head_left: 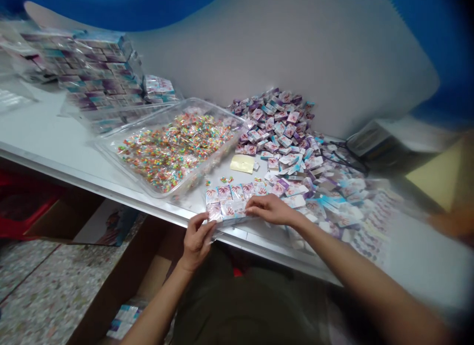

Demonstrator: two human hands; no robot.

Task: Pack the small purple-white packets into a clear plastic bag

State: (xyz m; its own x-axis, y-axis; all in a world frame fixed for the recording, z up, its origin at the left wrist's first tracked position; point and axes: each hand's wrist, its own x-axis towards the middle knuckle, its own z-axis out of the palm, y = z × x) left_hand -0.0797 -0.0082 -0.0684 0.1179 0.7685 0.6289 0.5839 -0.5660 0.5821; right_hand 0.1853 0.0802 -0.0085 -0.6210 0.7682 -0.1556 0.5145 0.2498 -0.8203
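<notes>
Near the front edge of the table, a clear plastic bag appears to wrap around two rows of small printed boxes. My left hand pinches the bag at its lower left corner, thumb and fingers together. On the other side, my right hand has its fingers bent against the right end of the front row. Its fingertips are partly hidden, but they seem to grip the small boxes. A few colourful bead packets lie just behind the rows.
A clear tray of many colourful bead packets stands to the left. Behind the hands rises a heap of small boxes, beside a yellow paper. Bagged box stacks stand at the back left. Cardboard boxes sit below the table.
</notes>
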